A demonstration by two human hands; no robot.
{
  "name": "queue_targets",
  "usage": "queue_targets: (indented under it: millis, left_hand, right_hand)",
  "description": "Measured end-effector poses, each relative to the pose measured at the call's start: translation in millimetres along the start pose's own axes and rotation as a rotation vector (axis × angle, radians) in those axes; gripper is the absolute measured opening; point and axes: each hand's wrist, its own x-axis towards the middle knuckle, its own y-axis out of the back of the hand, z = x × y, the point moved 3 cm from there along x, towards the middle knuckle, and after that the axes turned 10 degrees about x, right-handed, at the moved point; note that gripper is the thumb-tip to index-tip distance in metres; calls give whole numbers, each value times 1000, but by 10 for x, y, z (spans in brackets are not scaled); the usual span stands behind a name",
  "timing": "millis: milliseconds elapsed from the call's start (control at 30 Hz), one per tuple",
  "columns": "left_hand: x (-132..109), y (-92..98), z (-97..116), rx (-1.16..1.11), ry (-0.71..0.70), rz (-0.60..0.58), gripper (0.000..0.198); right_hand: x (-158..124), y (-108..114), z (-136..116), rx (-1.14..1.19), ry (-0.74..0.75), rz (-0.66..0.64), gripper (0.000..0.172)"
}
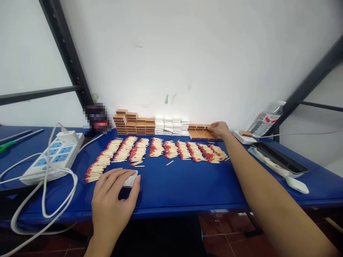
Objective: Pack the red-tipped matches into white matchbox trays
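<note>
My left hand (114, 200) rests near the front of the blue table, its fingers and thumb closed around a small white matchbox tray (130, 179). My right hand (219, 129) reaches to the back right, fingertips gripping a brown matchbox sleeve (207, 126) at the end of a low stack. Between the hands and the wall, red-tipped matches (157, 147) lie in several slanted piles. White matchbox trays (171, 125) stand stacked in the middle of the back row. Brown matchboxes (120, 123) are piled higher on its left.
A white power strip (57, 157) with looping cables (45, 185) sits at the left. On the right are a tilted plastic bottle (268, 119), a white charger (244, 137), a dark open case (280, 157) and a white handheld device (297, 185). Black metal posts (65, 46) frame the table.
</note>
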Motion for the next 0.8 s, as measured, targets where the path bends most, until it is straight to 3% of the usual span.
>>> queue_targets:
  millis: [233, 500, 800]
  left_hand:
    - [-6, -6, 0, -3, -2, -1, 13]
    - [-8, -2, -8, -4, 2, 0, 13]
    - [-8, -2, -1, -8, -4, -1, 14]
  right_hand:
    - [0, -2, 84, 26, -70, -56, 43]
    - [10, 189, 219, -108, -149, 51, 36]
    - [10, 199, 196, -173, -155, 36, 33]
